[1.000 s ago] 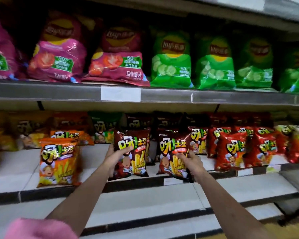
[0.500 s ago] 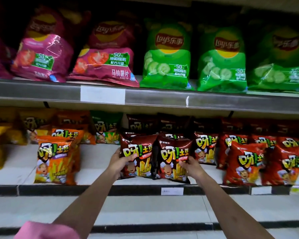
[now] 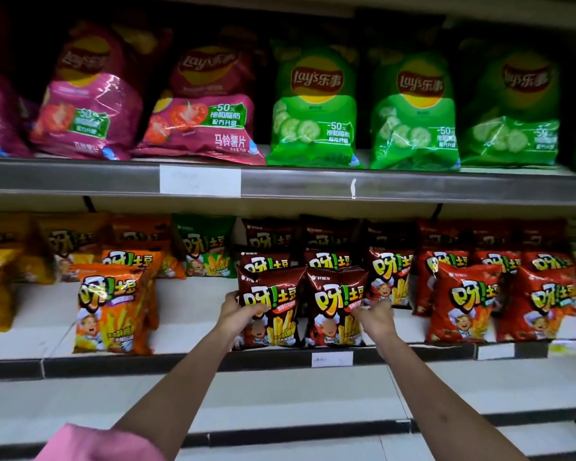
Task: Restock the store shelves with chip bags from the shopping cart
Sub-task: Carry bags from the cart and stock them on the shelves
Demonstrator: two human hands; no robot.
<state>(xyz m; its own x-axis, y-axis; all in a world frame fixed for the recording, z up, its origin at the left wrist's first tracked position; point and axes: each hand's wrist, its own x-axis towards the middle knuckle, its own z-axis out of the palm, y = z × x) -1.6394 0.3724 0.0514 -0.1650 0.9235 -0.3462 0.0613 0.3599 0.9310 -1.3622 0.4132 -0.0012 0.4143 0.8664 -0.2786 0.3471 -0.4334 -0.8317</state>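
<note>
Brown bags (image 3: pixel 270 307) (image 3: pixel 335 311) stand upright, left hand (image 3: pixel 238 314) and right hand (image 3: pixel 374 319) fingers curled on each; square them flush before letting go.

A shop: tiered metal shelves (image 3: pixel 413 191) across the frame, rows of facing chip bags (image 3: pixel 313 108), blank price labels (image 3: pixel 200 180) on their edges.

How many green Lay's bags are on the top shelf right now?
3 in full view: left green bag, middle green bag and right green bag, side by side, right of the pink bags. A green sliver at the right edge may be a fourth; more may sit behind.
</note>
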